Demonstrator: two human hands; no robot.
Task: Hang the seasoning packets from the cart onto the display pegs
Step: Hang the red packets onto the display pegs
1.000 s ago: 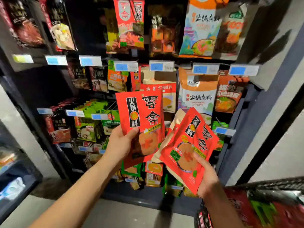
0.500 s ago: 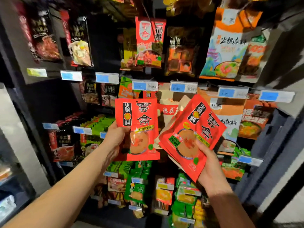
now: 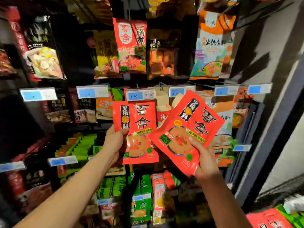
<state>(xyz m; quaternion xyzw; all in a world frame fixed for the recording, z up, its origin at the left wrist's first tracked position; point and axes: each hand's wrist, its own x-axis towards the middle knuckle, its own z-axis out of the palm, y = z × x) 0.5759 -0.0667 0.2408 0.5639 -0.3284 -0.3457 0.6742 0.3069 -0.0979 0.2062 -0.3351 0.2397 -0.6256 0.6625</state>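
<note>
Red packets are in both hands, held up in front of the rack (image 3: 251,129). The left hand (image 3: 115,142) pinches the left packet (image 3: 139,122) by its side, thumb on the front, other fingers behind it. That packet stands straight, its top just under a blue price tag (image 3: 140,95). The right hand (image 3: 205,160) pinches the right packet (image 3: 189,127) near its bottom, thumb on the front, other fingers hidden. This packet leans to the right. Both packets touch at the side. More packets (image 3: 268,218) lie in the cart (image 3: 279,190).
</note>
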